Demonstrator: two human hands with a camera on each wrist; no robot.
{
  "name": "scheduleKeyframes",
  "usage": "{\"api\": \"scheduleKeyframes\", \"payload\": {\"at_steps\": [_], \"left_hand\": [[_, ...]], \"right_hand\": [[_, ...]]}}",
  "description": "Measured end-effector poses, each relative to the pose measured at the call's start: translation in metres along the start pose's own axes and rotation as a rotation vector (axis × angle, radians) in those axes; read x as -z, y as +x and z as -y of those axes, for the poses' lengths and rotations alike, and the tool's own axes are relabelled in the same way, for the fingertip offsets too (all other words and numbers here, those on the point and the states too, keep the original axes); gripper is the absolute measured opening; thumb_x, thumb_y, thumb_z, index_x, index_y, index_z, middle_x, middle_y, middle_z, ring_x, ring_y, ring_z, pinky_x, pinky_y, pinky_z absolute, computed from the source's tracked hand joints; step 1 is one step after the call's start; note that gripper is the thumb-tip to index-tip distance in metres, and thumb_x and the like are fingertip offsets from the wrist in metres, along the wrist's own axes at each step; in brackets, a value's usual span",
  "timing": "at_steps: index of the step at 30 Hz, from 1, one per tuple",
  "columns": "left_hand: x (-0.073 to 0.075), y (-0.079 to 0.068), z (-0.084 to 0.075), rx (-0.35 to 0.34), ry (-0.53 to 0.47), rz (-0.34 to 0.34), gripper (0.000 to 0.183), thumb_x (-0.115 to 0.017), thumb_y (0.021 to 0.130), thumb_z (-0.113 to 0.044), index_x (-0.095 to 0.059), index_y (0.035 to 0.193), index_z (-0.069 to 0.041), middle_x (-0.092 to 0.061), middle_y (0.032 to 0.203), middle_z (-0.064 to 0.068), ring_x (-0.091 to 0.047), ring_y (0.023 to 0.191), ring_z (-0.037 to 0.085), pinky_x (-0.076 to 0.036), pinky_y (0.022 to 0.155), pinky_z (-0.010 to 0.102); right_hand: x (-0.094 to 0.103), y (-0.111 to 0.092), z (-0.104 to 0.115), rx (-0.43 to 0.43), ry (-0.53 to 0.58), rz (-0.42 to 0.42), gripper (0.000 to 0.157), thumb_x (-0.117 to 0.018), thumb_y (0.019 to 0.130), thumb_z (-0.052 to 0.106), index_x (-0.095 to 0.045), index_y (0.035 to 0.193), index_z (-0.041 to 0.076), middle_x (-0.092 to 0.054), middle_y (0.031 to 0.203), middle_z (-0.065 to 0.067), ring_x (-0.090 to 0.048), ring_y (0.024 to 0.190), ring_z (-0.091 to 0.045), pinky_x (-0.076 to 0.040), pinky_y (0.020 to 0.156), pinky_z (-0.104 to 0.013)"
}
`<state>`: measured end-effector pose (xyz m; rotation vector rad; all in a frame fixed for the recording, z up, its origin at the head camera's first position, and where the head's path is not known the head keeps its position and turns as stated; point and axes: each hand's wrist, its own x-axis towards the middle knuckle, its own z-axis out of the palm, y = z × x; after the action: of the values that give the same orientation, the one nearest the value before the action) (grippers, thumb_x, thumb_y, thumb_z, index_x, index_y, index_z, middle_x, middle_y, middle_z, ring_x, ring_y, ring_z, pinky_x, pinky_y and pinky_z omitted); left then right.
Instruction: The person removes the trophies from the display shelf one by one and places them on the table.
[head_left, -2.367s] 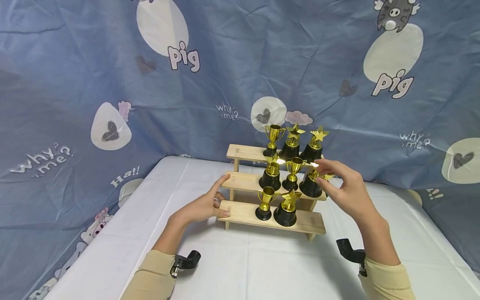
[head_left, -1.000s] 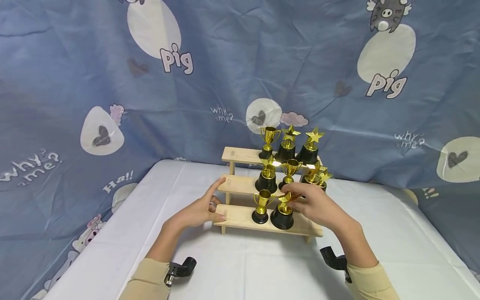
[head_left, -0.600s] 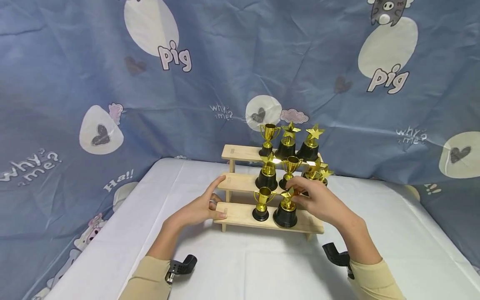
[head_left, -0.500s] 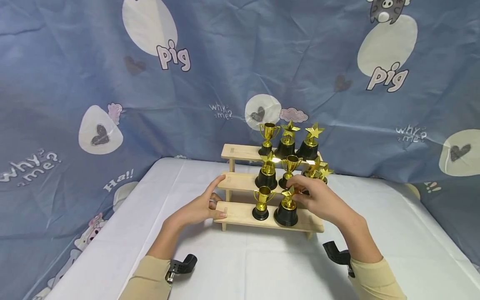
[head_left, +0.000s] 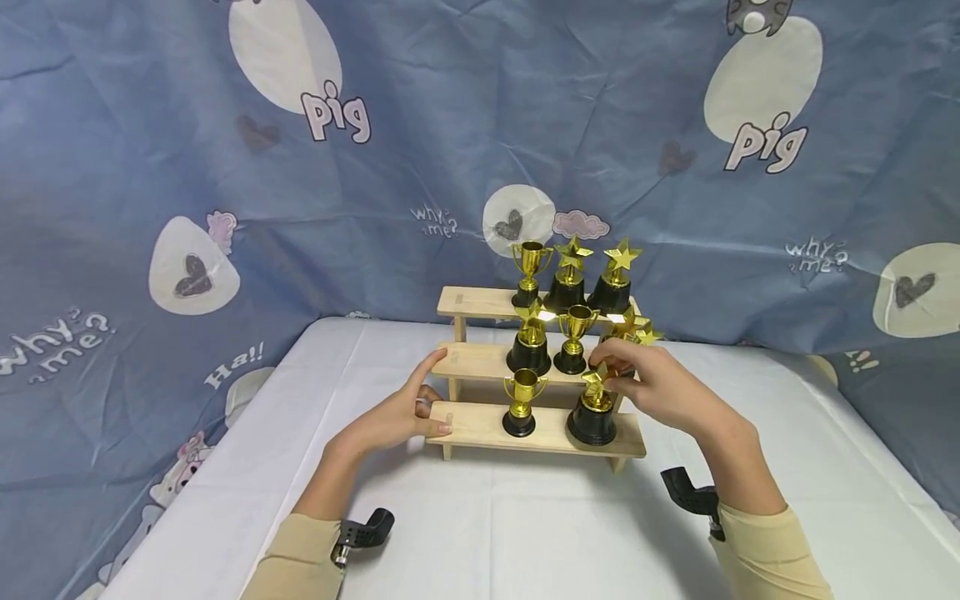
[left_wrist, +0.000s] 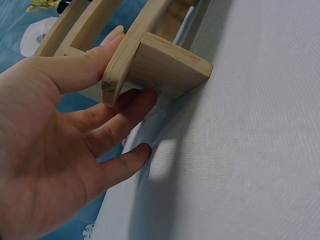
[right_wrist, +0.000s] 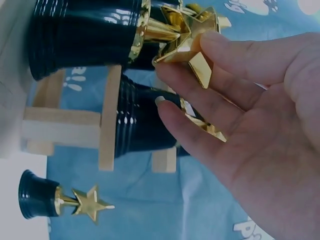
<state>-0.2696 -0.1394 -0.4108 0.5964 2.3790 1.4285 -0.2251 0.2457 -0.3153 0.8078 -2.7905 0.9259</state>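
A three-step wooden display stand (head_left: 480, 425) carries gold trophies on black bases. My left hand (head_left: 397, 414) holds its left end; in the left wrist view the thumb lies on a step's edge (left_wrist: 112, 82) and other fingers reach below. Toward the right end of the bottom step stands a star trophy (head_left: 592, 421). My right hand (head_left: 660, 383) pinches its gold star (right_wrist: 187, 37) between thumb and fingers, the base seeming to rest on the step. A cup trophy (head_left: 521, 408) stands apart to its left.
The middle step bears a star trophy (head_left: 529, 350), a cup trophy (head_left: 573, 342) and another star trophy partly behind my right hand. A cup (head_left: 528, 271) and two stars stand on top. Another star trophy (right_wrist: 42, 195) stands beyond the stand's right end. Patterned blue cloth (head_left: 420, 150) hangs behind.
My right hand has come down from the middle step's right trophy to the bottom step's star trophy and shifted it rightward, widening its distance from the cup. My left hand has stayed on the stand.
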Motion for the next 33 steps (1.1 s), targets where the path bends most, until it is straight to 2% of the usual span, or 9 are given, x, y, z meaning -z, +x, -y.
{"api": "scheduleKeyframes", "payload": {"at_steps": [10,16,21,24,29,33], "left_hand": [[0.000,-0.001,-0.001,-0.021,-0.008,0.011,0.110,-0.078,0.086,-0.016,0.001,0.154,-0.051,-0.055,0.109,0.016,-0.053,0.085,0.019,-0.045,0.080,0.034],[0.000,0.000,0.001,-0.014,-0.025,0.016,0.110,-0.079,0.085,-0.017,0.000,0.152,-0.055,-0.057,0.113,0.017,-0.057,0.087,0.020,-0.046,0.082,0.035],[0.000,0.001,0.002,-0.010,-0.018,0.011,0.110,-0.080,0.085,-0.019,0.000,0.151,-0.057,-0.053,0.109,0.014,-0.051,0.084,0.019,-0.043,0.081,0.036],[0.000,0.001,0.002,-0.010,-0.017,0.010,0.110,-0.080,0.085,-0.019,0.000,0.151,-0.057,-0.051,0.107,0.013,-0.048,0.082,0.019,-0.042,0.079,0.036],[-0.001,0.001,0.001,-0.015,-0.030,0.009,0.111,-0.080,0.085,-0.017,-0.001,0.151,-0.057,-0.051,0.106,0.013,-0.048,0.080,0.018,-0.043,0.078,0.035],[-0.001,0.001,0.001,-0.015,-0.033,0.004,0.111,-0.080,0.084,-0.015,-0.002,0.152,-0.056,-0.051,0.104,0.012,-0.047,0.079,0.018,-0.043,0.077,0.034]], "right_hand": [[0.013,-0.007,-0.006,0.003,-0.047,-0.030,0.028,-0.066,0.089,-0.005,-0.066,0.113,0.009,-0.070,0.107,-0.003,-0.066,0.098,-0.021,-0.054,0.084,-0.040],[0.021,-0.011,-0.007,-0.032,-0.021,-0.019,0.030,-0.065,0.089,-0.006,-0.066,0.113,0.011,-0.069,0.109,-0.004,-0.066,0.100,-0.022,-0.052,0.087,-0.044],[0.028,-0.017,-0.012,-0.053,-0.009,-0.024,0.029,-0.064,0.090,-0.006,-0.066,0.113,0.010,-0.068,0.110,-0.007,-0.066,0.101,-0.025,-0.052,0.089,-0.045],[0.032,-0.020,-0.015,-0.063,-0.007,-0.030,0.028,-0.064,0.090,-0.006,-0.066,0.114,0.009,-0.068,0.111,-0.007,-0.066,0.102,-0.022,-0.052,0.090,-0.043],[0.036,-0.022,-0.021,-0.067,-0.024,-0.044,0.026,-0.065,0.090,-0.004,-0.067,0.113,0.009,-0.068,0.107,-0.003,-0.064,0.096,-0.010,-0.053,0.088,-0.033],[0.040,-0.023,-0.023,-0.070,-0.026,-0.047,0.025,-0.065,0.090,-0.004,-0.067,0.111,0.009,-0.068,0.105,-0.003,-0.064,0.094,-0.013,-0.052,0.086,-0.029]]}}
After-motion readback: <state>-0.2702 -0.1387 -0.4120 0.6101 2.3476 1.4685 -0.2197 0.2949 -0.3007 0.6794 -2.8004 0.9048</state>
